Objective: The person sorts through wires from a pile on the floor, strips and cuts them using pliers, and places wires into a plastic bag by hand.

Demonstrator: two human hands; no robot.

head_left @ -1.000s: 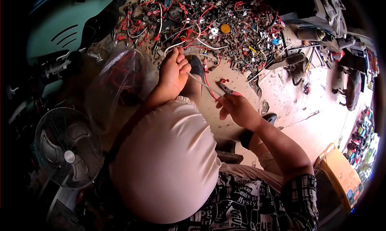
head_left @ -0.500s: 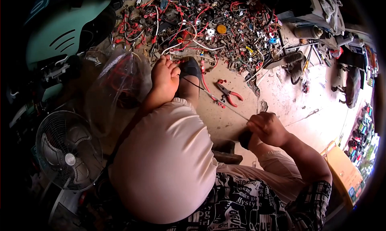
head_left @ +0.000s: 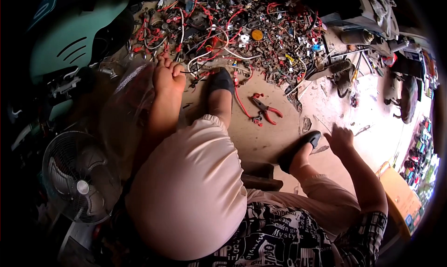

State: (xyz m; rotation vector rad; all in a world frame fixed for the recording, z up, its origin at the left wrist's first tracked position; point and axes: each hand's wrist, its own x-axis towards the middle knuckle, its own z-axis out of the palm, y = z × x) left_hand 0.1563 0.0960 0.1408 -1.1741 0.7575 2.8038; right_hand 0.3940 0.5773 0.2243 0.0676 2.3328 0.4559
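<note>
Littering the floor (head_left: 247, 141), scraps (head_left: 274, 40) lie near pliers (head_left: 267, 110).

pliers (head_left: 267, 110): metal, glossy grips | bag (head_left: 122, 102): clear creased plastic | trousers (head_left: 191, 188): smooth cloth | floor (head_left: 253, 139): matt

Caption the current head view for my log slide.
Red-handled pliers on the floor between left hand and right hand, near scattered wires and small parts.

dark wire (head_left: 187, 72): thin, slightly curved, in left hand (head_left: 169, 75)
pale strand (head_left: 322, 123): thin, straight, slanted, probably in right hand (head_left: 342, 138)
</note>
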